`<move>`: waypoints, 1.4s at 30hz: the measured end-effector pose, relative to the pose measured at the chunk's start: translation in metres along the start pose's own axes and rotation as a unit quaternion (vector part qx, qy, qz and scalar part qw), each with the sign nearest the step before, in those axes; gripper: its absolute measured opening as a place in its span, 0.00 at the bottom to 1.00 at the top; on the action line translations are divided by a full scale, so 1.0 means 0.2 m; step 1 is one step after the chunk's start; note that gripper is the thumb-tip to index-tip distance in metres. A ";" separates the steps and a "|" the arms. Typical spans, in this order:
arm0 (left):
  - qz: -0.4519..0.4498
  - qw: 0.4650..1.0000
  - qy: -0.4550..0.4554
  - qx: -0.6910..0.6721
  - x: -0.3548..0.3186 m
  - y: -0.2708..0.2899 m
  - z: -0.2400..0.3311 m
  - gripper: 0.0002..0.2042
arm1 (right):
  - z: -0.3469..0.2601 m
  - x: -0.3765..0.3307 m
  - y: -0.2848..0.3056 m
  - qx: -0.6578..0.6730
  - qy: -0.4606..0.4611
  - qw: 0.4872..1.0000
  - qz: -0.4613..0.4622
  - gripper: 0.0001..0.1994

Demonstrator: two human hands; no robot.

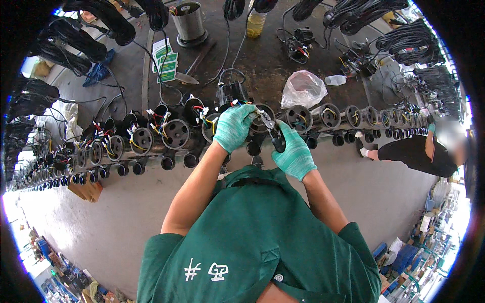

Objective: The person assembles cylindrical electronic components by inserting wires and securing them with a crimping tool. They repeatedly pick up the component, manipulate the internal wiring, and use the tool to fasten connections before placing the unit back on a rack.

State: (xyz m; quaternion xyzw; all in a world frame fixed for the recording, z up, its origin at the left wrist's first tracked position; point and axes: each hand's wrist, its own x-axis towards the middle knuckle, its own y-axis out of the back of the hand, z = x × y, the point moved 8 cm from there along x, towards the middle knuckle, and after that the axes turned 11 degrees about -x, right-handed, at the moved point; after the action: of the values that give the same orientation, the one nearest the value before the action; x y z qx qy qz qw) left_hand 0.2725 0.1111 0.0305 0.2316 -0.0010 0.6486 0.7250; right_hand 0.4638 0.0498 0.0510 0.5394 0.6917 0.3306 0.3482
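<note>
Both my hands wear green knit gloves. My right hand point(294, 153) grips a pair of pliers point(266, 120) with dark handles, its metal jaws pointing up and left. At those jaws, my left hand point(234, 128) pinches thin wires point(259, 112) with a pale end; the exact joint is too small to make out. Below the fingers lies the open end of a round black housing point(260, 124). Just beyond my left hand stands a black motor part point(233, 93) with a cable, and red, yellow and white wires point(203, 112) sit beside it.
A long row of round black housings point(176, 134) runs along the bench edge. On the dark bench point(242, 55) are a clear plastic bag point(303, 90), a metal spool point(189, 24), green-and-white cards point(166, 61) and a yellow bottle point(255, 24). Black cable coils point(410, 43) surround it. Another person point(419, 154) works at right.
</note>
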 end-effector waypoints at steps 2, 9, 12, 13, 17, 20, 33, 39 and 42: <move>-0.005 1.000 0.005 0.004 0.00 0.00 0.00 0.10 | -0.01 0.01 -0.02 -0.010 0.022 0.999 0.025 0.39; -0.001 1.000 -0.005 0.007 0.00 0.01 -0.01 0.11 | -0.07 0.06 -0.03 -0.018 0.012 1.000 0.013 0.38; -0.006 1.000 0.014 0.004 0.00 0.00 -0.01 0.11 | -0.06 0.06 -0.06 -0.039 -0.007 0.999 -0.005 0.37; -0.009 1.000 0.017 0.004 0.00 0.00 -0.01 0.11 | -0.05 0.06 -0.07 -0.051 -0.013 0.999 -0.004 0.37; -0.003 1.000 0.003 0.010 0.00 0.01 -0.01 0.11 | -0.04 0.09 -0.11 -0.075 -0.011 0.997 -0.001 0.34; -0.007 1.000 -0.002 0.010 -0.01 0.01 0.00 0.12 | -0.03 0.09 -0.16 -0.053 -0.023 0.998 -0.005 0.32; -0.044 0.999 -0.005 -0.016 -0.01 0.00 0.02 0.14 | -0.09 0.06 -0.01 -0.116 0.013 0.993 0.007 0.39; -0.058 0.998 -0.034 -0.003 0.00 -0.01 0.03 0.13 | -0.07 0.06 0.00 -0.116 0.032 0.993 0.013 0.40; -0.058 0.997 -0.049 0.005 0.00 -0.02 0.02 0.13 | -0.08 0.06 0.01 -0.134 0.038 0.990 0.013 0.39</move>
State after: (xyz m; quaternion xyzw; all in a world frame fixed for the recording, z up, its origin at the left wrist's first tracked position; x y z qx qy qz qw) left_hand 0.2767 0.1089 0.0329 0.2659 -0.0200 0.5934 0.7594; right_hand 0.4483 0.0611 0.0594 0.4835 0.6469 0.4451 0.3868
